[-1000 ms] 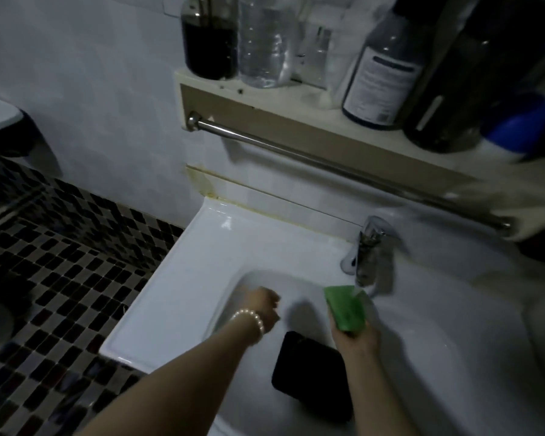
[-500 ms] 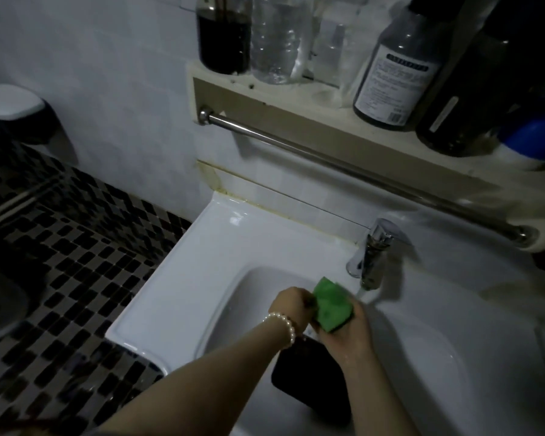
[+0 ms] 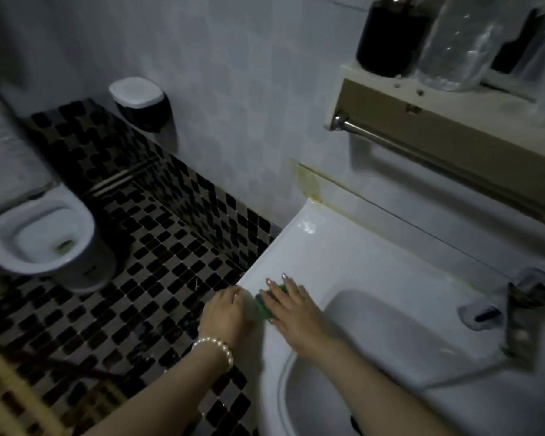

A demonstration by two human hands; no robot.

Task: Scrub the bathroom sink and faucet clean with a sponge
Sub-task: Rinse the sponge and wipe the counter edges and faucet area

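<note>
Both hands low and side by side, right hand (image 3: 291, 313) flat, left hand (image 3: 225, 313) curled.

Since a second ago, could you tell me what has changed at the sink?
The right hand carried the green sponge from under the faucet to the sink's left rim and presses it flat there. The left hand left the basin for the rim's edge. Sponge stays in the right hand.

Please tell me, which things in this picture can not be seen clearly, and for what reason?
- Green sponge, head view: mostly covered by the right hand pressing flat on it.
- Chrome faucet: motion blur smears it; the spout cannot be made out.
- White ceramic sink: the basin bottom and drain are cut off by the lower edge and hidden by the forearm.
- Left hand at the sink's edge: its fingertips are hidden.
</note>
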